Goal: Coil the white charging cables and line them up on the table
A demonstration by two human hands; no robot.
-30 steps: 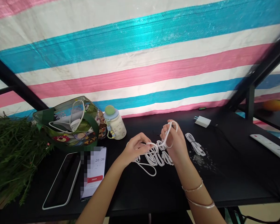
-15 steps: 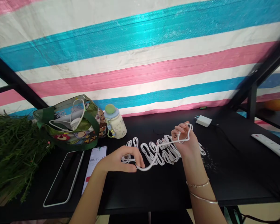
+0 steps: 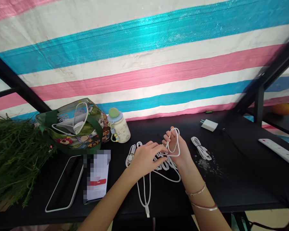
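My right hand (image 3: 174,147) is closed on a loop of a white cable (image 3: 144,189), holding it up above the black table (image 3: 231,186). My left hand (image 3: 145,157) pinches the same cable right beside it. The cable's free end hangs down in a long loop to the table's front edge, with its plug at the bottom. Several coiled white cables (image 3: 132,152) lie under and behind my hands. One more coiled white cable (image 3: 201,149) lies just right of my right hand.
A cartoon-print bag (image 3: 72,128) and a small bottle (image 3: 118,126) stand at the back left, beside green foliage (image 3: 12,160). Two phones (image 3: 65,183) (image 3: 96,176) lie front left. A white charger (image 3: 209,124) and a power strip (image 3: 279,150) sit on the right.
My hands were apart with the cable stretched between them; now my left hand has come up to my right, and a long loop of cable hangs to the table's front edge.
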